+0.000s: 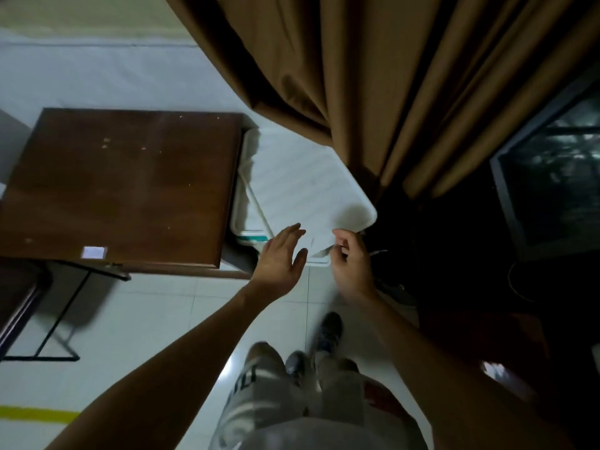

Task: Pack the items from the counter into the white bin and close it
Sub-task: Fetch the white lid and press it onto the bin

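The white bin (239,203) stands on the floor between the brown table and the curtain. Its white ribbed lid (302,186) lies skewed over the bin, so a gap at the left shows a teal-edged item (251,236) inside. My right hand (349,266) pinches the lid's near edge. My left hand (281,258) hovers at the lid's near-left corner with its fingers spread and nothing in it. Whether it touches the lid is unclear.
A dark brown table (120,186) with a small white label (93,252) stands left of the bin. A brown curtain (373,76) hangs over the bin's far side. A dark window frame (548,190) is at the right. The floor has pale tiles (146,319).
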Demonstrator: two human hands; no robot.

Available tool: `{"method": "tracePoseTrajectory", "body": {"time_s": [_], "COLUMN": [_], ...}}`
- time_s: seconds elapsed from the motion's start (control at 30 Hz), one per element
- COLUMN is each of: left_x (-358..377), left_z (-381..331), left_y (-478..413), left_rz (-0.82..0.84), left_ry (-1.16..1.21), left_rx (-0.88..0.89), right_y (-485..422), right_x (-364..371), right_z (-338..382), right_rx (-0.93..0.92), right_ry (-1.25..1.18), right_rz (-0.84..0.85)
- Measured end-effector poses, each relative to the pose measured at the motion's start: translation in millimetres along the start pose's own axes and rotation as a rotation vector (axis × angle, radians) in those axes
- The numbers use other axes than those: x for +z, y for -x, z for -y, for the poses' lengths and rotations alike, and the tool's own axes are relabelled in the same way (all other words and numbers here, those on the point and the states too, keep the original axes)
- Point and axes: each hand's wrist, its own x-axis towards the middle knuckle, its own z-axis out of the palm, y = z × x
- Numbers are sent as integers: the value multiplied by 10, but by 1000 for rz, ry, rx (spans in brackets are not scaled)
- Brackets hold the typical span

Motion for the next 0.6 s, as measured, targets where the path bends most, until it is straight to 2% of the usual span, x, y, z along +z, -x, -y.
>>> {"method": "tracePoseTrajectory", "body": {"time_s": [0.13, 0.3, 0.4, 0.6], "left_x": [221, 419, 561, 697], "left_z": [258, 636, 890, 1218], "left_y": [-221, -542, -739, -1016], "left_rz": [57, 250, 360, 425], "left_ry": [-18, -120, -188, -253], "left_rx": [-65, -87, -26, 55], "right_y": [-244, -545, -740, -1009], "right_x": [225, 484, 643, 922], "right_z": [-213, -476, -631, -806], "right_rx": [165, 444, 616, 812], "right_ry": [-2, -114, -247, -316], "right_rz": [-2, -14, -123, -315]}}
